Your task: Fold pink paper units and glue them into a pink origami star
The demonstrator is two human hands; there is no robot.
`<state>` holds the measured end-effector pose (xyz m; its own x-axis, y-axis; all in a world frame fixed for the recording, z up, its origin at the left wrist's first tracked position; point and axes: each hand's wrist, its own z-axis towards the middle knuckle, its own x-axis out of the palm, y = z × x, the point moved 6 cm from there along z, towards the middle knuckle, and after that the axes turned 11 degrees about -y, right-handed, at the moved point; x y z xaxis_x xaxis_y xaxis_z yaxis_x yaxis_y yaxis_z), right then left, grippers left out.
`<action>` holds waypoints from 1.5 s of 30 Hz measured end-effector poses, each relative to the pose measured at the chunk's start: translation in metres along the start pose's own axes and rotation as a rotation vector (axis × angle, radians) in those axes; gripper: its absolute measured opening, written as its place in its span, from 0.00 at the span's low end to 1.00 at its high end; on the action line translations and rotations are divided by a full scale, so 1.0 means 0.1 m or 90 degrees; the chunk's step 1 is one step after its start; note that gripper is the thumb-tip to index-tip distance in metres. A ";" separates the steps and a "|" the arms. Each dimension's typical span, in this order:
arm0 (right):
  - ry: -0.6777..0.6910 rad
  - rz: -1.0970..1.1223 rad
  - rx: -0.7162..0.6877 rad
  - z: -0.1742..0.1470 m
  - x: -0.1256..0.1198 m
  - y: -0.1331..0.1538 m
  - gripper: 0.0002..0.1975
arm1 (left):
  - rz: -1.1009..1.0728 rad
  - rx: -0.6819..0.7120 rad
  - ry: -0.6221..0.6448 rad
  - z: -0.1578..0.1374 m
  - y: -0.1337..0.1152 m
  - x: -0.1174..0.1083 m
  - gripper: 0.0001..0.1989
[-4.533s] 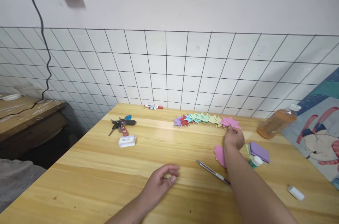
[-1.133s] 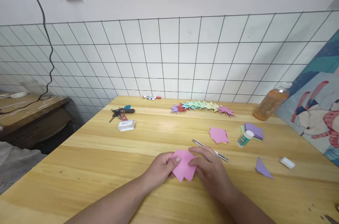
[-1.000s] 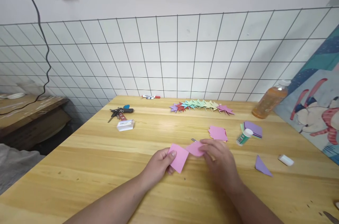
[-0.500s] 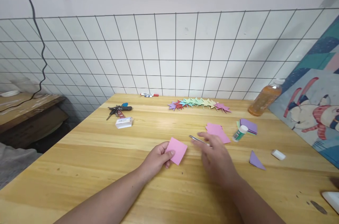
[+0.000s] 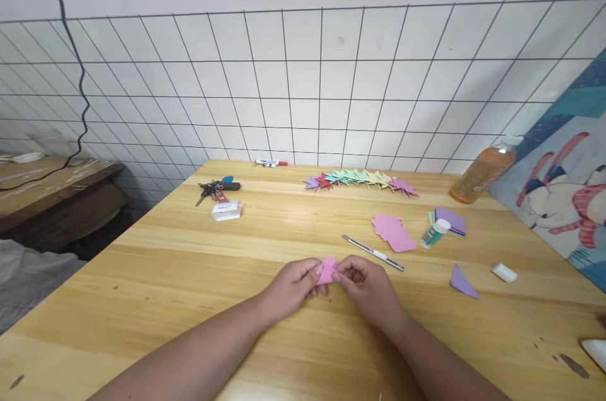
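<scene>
A pink sheet of paper is held between both hands above the table, one part bent over so it looks smaller than a full square. My left hand pinches its left side, thumb on top. On its right side, my right hand grips it with thumb and fingertips; those fingers partly cover the paper. Just beyond my right hand lies a slim silver utility knife on the wood. Farther back is a loose pile of pink paper sheets.
A glue stick leans by stacked coloured paper. A folded purple piece and an eraser lie right. Behind are a folded-paper chain, bottle and marker; keys and a small box sit left.
My right hand has left the knife, which now lies on the table, and has come to the pink paper. The paper, flat before, is now bent over. The view has shifted slightly.
</scene>
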<state>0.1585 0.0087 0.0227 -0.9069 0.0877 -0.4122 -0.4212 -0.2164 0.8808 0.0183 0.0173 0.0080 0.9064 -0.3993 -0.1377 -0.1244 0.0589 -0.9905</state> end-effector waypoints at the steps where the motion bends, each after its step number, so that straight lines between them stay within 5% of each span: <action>1: -0.002 0.001 0.021 0.00 0.01 -0.01 0.06 | 0.012 0.010 0.001 0.00 -0.01 0.01 0.22; 10: -0.027 0.059 0.063 0.00 -0.02 0.00 0.05 | 0.130 0.006 -0.032 0.01 0.01 -0.01 0.20; 14: -0.002 0.087 0.090 -0.01 0.01 0.00 0.17 | 0.162 0.016 -0.038 0.00 0.01 -0.02 0.19; 18: 0.016 0.043 0.080 0.00 0.01 0.02 0.09 | 0.188 0.024 -0.035 -0.01 0.00 -0.01 0.20; 45: -0.004 0.048 0.083 0.01 -0.01 -0.03 0.12 | 0.194 0.014 -0.040 -0.03 -0.03 -0.01 0.24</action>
<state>0.1607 0.0099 0.0202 -0.9360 0.0825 -0.3421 -0.3491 -0.0946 0.9323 0.0164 0.0153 0.0113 0.8519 -0.3034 -0.4269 -0.3857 0.1880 -0.9033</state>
